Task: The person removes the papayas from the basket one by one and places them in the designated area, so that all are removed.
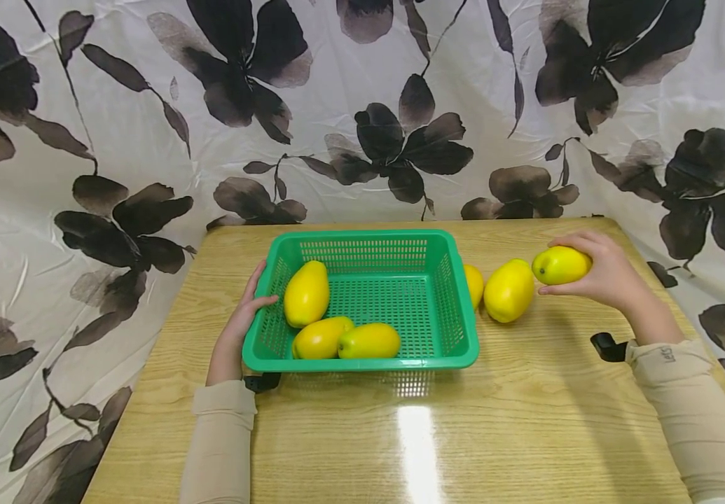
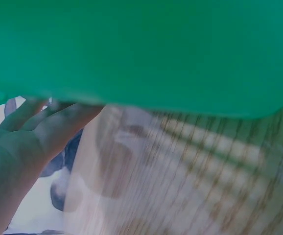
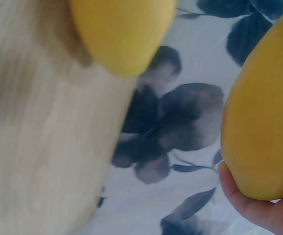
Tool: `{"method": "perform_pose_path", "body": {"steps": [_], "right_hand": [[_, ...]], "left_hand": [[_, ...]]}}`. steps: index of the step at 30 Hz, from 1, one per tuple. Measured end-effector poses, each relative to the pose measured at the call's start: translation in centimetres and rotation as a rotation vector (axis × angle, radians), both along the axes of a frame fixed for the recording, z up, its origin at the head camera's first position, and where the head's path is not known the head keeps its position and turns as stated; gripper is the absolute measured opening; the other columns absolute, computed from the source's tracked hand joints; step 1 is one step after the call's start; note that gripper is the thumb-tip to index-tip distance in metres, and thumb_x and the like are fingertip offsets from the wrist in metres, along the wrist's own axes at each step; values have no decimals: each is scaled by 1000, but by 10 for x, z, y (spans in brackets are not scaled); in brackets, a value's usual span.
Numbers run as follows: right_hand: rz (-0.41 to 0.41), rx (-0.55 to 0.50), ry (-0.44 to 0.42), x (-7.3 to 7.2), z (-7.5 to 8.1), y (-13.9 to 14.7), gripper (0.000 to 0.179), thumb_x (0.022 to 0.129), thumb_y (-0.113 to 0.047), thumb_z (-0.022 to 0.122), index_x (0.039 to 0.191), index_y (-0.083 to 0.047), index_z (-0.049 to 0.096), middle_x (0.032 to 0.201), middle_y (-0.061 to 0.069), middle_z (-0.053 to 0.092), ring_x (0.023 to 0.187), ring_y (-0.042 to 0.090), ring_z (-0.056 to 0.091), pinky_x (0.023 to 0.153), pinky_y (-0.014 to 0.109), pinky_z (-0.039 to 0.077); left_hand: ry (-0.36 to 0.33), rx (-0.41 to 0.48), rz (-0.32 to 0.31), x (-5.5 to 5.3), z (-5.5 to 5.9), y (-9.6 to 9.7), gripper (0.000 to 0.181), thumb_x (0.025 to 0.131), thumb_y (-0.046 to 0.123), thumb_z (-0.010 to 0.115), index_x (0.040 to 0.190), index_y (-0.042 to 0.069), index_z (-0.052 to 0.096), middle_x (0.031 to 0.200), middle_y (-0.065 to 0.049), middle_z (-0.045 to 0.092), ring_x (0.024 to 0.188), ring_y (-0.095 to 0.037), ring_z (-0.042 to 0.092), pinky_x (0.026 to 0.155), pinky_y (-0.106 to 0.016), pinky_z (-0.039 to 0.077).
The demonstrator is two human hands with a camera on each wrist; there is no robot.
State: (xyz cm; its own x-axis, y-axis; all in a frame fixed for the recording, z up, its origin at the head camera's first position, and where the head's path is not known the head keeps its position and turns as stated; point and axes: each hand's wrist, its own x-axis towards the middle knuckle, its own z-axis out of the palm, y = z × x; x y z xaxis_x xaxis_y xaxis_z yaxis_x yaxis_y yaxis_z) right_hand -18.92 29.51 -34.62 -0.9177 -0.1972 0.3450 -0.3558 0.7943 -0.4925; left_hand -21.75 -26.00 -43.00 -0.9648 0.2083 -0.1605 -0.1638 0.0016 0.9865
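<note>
A green plastic basket [image 1: 362, 364] stands on the table. My left hand [image 1: 240, 318] holds its left side, thumb over the rim and fingers along the outer wall. In the left wrist view the basket's wall [image 2: 146, 54] hides the fingertips of that hand [image 2: 38, 132]. Three yellow mangoes lie inside: one upright at the left [image 1: 307, 294], two along the front. Right of the basket, my right hand [image 1: 604, 269] grips another mango [image 1: 560, 266] above the table, between thumb and fingers. The right wrist view shows this held mango [image 3: 264, 112] close up.
One mango [image 1: 509, 290] sits on the wooden table [image 1: 337, 434] right of the basket. A further mango [image 1: 473, 285] is partly hidden behind the basket's right wall. Floral cloth [image 1: 337, 84] hangs behind the table's far edge.
</note>
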Motion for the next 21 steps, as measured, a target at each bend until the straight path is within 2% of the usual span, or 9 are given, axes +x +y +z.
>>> {"method": "perform_pose_path", "body": {"steps": [7, 12, 17, 21], "right_hand": [[12, -18, 15, -3, -22, 8, 68, 42, -17, 92, 103, -2, 65, 106, 21, 57, 98, 39, 45, 78, 48, 30], [-1, -20, -14, -3, -35, 13, 67, 45, -16, 91, 105, -1, 64, 106, 23, 57, 98, 41, 45, 77, 50, 31], [-18, -9, -56, -4, -49, 19, 68, 49, -19, 90, 108, -1, 62, 109, 23, 54, 100, 43, 42, 78, 53, 31], [-25, 7, -103, -3, -63, 22, 70, 51, -27, 90, 109, -1, 61, 107, 21, 54, 99, 41, 42, 78, 51, 32]], "left_hand": [[5, -12, 2, 2, -1, -2, 74, 93, 1, 41, 148, 27, -2, 153, -1, -4, 136, -27, 14, 90, -25, 39], [-13, 3, 5, 3, -1, -2, 74, 93, 0, 40, 148, 27, -2, 153, -2, -4, 136, -27, 14, 91, -27, 39], [-23, 43, 6, 8, 11, 5, 74, 92, -4, 37, 148, 22, -4, 153, -5, -3, 136, -29, 12, 102, -38, 30], [-29, 42, 7, 13, 21, 10, 75, 91, -5, 38, 148, 19, -4, 153, -6, -5, 136, -30, 11, 102, -37, 30]]}}
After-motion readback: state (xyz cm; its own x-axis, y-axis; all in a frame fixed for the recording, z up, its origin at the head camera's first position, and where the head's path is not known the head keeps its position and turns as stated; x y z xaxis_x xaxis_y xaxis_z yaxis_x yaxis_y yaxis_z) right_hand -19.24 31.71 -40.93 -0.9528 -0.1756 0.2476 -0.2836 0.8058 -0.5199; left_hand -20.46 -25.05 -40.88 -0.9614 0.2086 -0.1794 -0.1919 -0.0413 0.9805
